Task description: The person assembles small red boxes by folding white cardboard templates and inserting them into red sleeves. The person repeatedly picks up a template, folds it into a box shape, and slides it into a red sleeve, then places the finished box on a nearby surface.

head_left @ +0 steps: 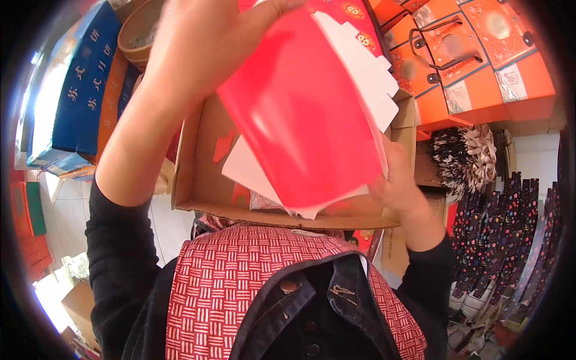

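Note:
Over an open brown cardboard carton (195,153), a flat red box blank (303,114) is held tilted, with white tabbed card (366,72) showing behind it on the right. My left hand (207,42), blurred, reaches across its upper left, the thumb lying over the top edge; the other fingers are mostly hidden. At the lower right edge my right hand (396,177) is closed on the blank. A pale card corner (255,171) sticks out below the red face. Inside the carton, small red pieces (224,146) lie on the bottom.
Orange gift boxes (456,48) with dark handles stand at the far right. Bundles of dark ribbon (462,150) and dark flowered straps (498,234) lie below them. A blue box (84,78) and a round tub (137,36) are at the left. Red patterned boxes (354,15) sit behind the carton.

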`<state>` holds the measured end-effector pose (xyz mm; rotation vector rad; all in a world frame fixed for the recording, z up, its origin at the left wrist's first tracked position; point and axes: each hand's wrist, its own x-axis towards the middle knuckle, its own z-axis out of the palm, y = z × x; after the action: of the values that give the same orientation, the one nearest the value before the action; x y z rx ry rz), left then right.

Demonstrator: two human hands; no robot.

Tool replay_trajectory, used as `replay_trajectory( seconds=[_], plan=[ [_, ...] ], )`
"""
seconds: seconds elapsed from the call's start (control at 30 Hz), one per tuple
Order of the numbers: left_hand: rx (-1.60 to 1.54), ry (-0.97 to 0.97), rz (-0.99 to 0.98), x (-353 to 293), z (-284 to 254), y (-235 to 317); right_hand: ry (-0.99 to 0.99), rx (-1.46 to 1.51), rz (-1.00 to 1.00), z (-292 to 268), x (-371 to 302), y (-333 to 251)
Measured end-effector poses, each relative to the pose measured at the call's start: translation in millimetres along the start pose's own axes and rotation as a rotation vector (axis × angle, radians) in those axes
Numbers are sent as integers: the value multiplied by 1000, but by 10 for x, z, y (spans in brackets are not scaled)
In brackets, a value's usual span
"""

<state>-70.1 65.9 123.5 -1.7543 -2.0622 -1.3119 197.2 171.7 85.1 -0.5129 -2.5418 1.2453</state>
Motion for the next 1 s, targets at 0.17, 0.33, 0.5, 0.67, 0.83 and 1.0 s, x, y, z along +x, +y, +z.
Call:
replay_trajectory(
  seconds=[0.17,0.33,0.5,0.67,0.83,1.0],
  plan=[
    [-549,-398,342,-593,135,743,241,271,33,399,104,242],
    [-1106,-364,-684,-1436,839,547,352,207,-75,838,81,285],
    [-1270,242,-880,-1486,1044,596,167,254,-79,984,-52,296],
    [-1328,184,-804,-1527,1039,560,-51,1391,144,853,-15,261],
    [-1349,175,-796,-1513,1053,573,308,726,69,1061,30,298],
    [-1355,208,-848,-1499,1060,585,335,576,126,1043,2,290]
  ],
)
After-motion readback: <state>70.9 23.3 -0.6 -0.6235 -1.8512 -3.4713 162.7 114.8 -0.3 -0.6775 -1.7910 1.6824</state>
